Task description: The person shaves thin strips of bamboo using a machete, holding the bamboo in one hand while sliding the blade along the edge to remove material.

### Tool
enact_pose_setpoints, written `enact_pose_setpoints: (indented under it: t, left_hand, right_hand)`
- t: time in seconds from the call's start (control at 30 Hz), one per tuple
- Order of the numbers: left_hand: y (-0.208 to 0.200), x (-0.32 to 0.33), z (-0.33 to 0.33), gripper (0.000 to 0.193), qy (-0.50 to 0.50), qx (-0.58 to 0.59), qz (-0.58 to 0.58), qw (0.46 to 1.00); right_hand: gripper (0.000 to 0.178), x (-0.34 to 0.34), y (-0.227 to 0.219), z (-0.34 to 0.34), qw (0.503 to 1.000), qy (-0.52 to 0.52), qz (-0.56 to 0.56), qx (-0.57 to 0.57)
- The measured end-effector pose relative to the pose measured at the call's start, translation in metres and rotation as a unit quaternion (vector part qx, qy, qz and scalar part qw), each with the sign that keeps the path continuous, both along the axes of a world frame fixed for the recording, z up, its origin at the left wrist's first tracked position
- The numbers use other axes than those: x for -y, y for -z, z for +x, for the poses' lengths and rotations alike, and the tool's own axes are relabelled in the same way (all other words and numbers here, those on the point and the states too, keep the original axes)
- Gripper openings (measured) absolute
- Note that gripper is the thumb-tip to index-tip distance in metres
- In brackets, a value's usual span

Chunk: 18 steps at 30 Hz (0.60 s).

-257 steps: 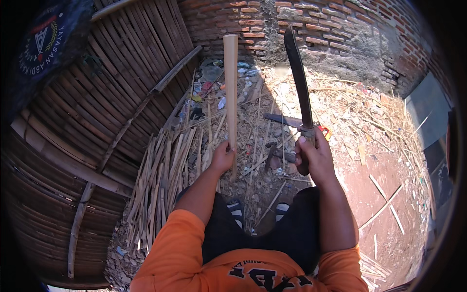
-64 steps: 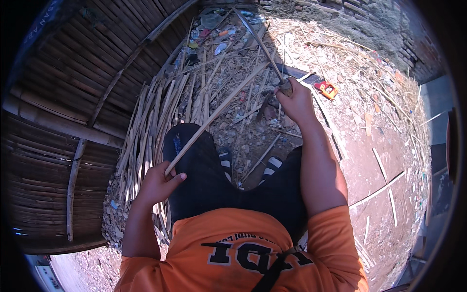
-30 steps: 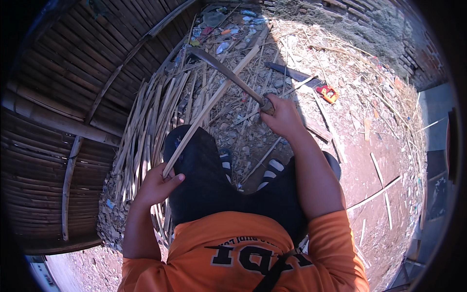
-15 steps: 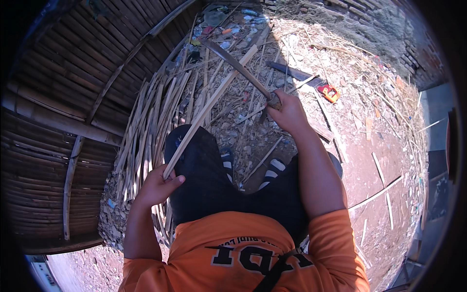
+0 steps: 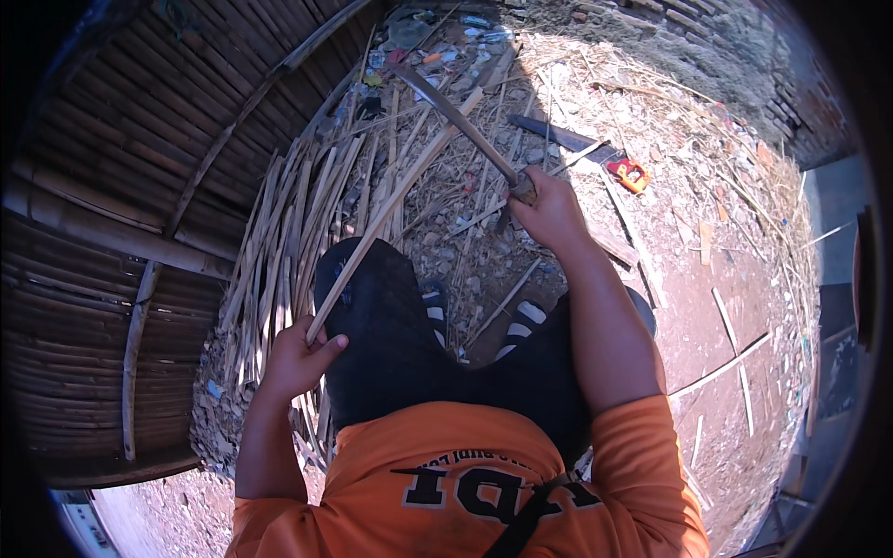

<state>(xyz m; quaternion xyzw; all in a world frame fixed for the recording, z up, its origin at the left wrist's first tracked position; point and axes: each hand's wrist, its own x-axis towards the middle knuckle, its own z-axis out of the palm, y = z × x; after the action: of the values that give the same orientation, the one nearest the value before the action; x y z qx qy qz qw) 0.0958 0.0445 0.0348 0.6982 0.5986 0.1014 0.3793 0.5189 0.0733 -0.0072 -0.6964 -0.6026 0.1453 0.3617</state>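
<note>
My left hand (image 5: 302, 361) is closed on the near end of a long pale wooden strip, which looks like split bamboo (image 5: 379, 221). The strip slants up and away to the right across my left knee. In my right hand (image 5: 551, 216) is the handle of a machete (image 5: 470, 133), its long dark blade pointing to the far left. Near the strip's far end, the blade crosses over it; whether they touch I cannot tell.
Many cut strips (image 5: 284, 246) lie piled at my left, beside a bamboo slat wall (image 5: 88, 223). A handsaw (image 5: 579, 147) with a red and orange handle rests on the littered ground ahead. A brick wall (image 5: 688, 42) stands at the far right. Loose sticks (image 5: 735, 358) cross on the ground at right.
The strip has shifted slightly left and down with my left hand. The machete blade has tilted a little, its tip moving slightly right and up.
</note>
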Motion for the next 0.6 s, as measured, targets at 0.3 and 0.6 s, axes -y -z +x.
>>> enact_pose_setpoints:
  t: [0.3, 0.6]
  left_hand:
    - [0.002, 0.000, 0.011, 0.041, 0.039, -0.046, 0.060, 0.996]
    - [-0.012, 0.004, 0.032, 0.046, -0.007, -0.169, 0.208, 0.963]
  right_hand:
    - [0.035, 0.014, 0.000, -0.057, 0.959, -0.223, 0.025, 0.171]
    - [0.028, 0.011, -0.004, -0.030, 0.990, -0.130, 0.039, 0.044]
